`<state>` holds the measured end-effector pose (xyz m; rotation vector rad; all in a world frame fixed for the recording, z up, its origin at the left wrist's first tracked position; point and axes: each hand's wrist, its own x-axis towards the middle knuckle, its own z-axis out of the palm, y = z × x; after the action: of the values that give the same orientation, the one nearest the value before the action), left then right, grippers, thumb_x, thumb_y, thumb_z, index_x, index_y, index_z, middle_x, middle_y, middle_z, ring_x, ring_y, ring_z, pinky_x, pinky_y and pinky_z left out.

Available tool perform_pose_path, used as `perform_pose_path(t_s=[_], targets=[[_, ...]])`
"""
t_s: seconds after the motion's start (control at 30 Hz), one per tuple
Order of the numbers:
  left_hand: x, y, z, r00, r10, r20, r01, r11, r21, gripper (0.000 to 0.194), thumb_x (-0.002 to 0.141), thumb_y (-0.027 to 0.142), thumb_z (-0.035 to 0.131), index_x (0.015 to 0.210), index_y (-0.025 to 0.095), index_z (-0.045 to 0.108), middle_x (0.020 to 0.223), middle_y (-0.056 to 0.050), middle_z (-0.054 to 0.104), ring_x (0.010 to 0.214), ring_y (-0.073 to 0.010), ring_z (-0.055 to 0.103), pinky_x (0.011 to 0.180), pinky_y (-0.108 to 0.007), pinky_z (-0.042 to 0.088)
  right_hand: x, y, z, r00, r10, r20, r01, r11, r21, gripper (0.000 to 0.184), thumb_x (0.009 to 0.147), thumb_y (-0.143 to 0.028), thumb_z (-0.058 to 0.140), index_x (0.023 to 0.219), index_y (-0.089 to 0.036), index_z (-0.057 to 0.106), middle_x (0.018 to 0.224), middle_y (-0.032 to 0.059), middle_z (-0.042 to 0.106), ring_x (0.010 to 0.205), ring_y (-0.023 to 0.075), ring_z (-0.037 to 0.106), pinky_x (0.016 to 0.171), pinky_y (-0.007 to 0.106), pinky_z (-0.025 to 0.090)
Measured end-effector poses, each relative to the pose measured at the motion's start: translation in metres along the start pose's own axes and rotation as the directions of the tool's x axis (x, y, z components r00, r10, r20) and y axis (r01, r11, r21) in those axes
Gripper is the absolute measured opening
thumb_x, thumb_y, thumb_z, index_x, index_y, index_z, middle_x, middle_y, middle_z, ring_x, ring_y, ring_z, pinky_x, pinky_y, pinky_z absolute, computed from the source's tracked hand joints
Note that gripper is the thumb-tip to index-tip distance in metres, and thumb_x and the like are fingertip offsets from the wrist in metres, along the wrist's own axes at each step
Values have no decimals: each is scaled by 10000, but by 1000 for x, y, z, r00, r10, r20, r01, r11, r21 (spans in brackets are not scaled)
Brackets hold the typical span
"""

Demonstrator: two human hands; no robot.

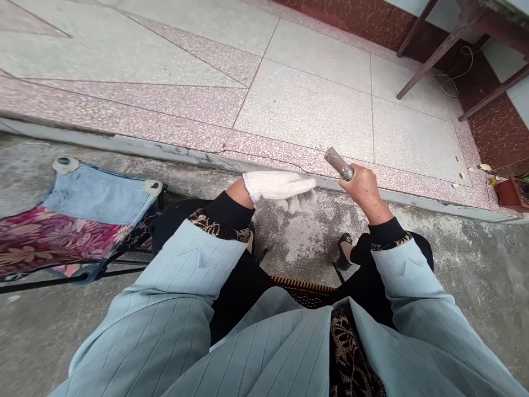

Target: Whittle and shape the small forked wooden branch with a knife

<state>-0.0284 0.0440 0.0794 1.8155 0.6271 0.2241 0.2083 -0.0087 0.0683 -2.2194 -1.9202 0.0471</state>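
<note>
My left hand [283, 187] wears a white knitted glove. Its fingers are stretched out, the palm turned partly down, with nothing seen in them. To the right, my bare right hand [361, 187] is wrapped round a thick metal rod [338, 162]. The rod's blunt, worn brown-grey end points up and left, and a shiny ridged section, like screw thread, shows beside my fingers. My fist hides the rest of it. The two hands are apart, both held out over the concrete ground [306, 237] near the step's edge.
Ahead runs a raised terrazzo step [314, 105] with a cracked pink border. A folding stool [99, 193] with denim and flowered cloth stands at left. Wooden furniture legs [433, 60], a white cord [450, 82] and a reddish planter [510, 194] are at right. My shoe [344, 251] rests below.
</note>
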Motion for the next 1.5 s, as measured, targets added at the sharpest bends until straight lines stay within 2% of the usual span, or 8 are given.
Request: perform_pose_path(t_s=[0.1, 0.23, 0.33, 0.47, 0.53, 0.67, 0.9, 1.5], targets=[[12, 4, 17, 995, 17, 94, -34, 981, 191, 377, 883, 442, 420, 986, 175, 666, 842, -26, 680, 785, -144, 612, 750, -246, 433, -2, -5, 1, 999, -19, 29, 19, 1000, -11, 252, 742, -317, 583, 915, -155, 671, 770, 92, 679, 678, 218, 595, 598, 280, 345], [32, -1, 42, 991, 81, -106, -41, 939, 340, 403, 879, 460, 406, 930, 136, 641, 875, -58, 652, 777, -174, 568, 688, -274, 403, -5, -10, 7, 997, -70, 45, 69, 997, 24, 226, 739, -326, 573, 850, -157, 672, 740, 85, 673, 655, 199, 577, 585, 272, 331], [40, -6, 53, 984, 56, -171, -24, 983, 184, 280, 811, 362, 519, 904, 118, 622, 806, -47, 634, 709, -151, 554, 645, -263, 404, -6, -11, 10, 996, -64, 65, 57, 993, 103, 207, 717, -326, 573, 803, -160, 660, 689, 61, 648, 605, 169, 533, 560, 262, 315], [38, -1, 60, 997, 18, -72, -35, 971, -236, 262, 810, 305, 533, 987, 120, 585, 852, -48, 636, 627, -92, 551, 592, -222, 425, -5, -8, 9, 995, -4, 100, -23, 964, 266, 183, 692, -335, 569, 708, -157, 612, 601, 17, 572, 536, 128, 453, 522, 251, 309], [37, 0, 63, 999, -12, -51, -5, 951, -309, 233, 836, 319, 511, 948, 125, 576, 746, -24, 614, 530, -69, 502, 521, -200, 392, -4, -7, 8, 994, 8, 113, -45, 944, 327, 177, 678, -340, 571, 666, -163, 579, 567, 0, 532, 521, 120, 436, 510, 250, 309], [40, -4, 67, 986, 39, -160, -76, 970, -232, 247, 893, 344, 449, 786, 146, 550, 558, 35, 492, 481, -61, 444, 487, -182, 350, -1, -5, 5, 985, 40, 170, -108, 904, 414, 164, 651, -326, 576, 644, -164, 557, 547, -13, 507, 516, 118, 452, 498, 246, 330], [41, -6, 66, 986, 9, -169, -65, 943, -328, 193, 883, 231, 427, 778, 138, 561, 608, 20, 502, 516, -62, 449, 484, -179, 356, -1, 1, 7, 972, 37, 230, -166, 804, 571, 253, 657, -363, 599, 768, -140, 645, 583, -8, 547, 511, 116, 491, 521, 244, 403], [39, -2, 61, 989, -4, -145, -19, 986, -163, 167, 855, 225, 424, 759, 150, 539, 621, 12, 516, 524, -72, 460, 512, -196, 362, -6, -5, 13, 984, 7, 178, -107, 822, 560, 183, 645, -338, 579, 681, -160, 560, 562, -19, 471, 534, 116, 436, 499, 251, 384]])
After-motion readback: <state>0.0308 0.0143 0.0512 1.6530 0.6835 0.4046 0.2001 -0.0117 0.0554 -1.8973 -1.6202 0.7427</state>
